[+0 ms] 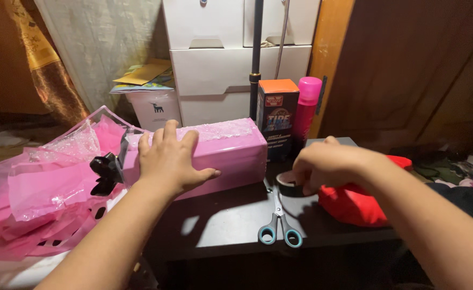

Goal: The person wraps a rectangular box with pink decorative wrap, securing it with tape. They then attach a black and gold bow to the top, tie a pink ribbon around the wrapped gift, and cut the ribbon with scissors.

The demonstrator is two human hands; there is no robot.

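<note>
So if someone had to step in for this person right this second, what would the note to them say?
Left hand: flat on top of the pink wrapped box, pressing it onto the dark table.
Right hand: gripping the roll of dark tape on the table.
Scissors: lying unused near the table's front edge.
Done: box looks covered in pink wrap.
Left: probably taping the wrap; no tape visible on the box yet.

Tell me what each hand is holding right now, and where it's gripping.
The left hand lies flat on the pink wrapped box, pressing its top and front, not gripping. The right hand pinches the tape roll at its rim.
</note>
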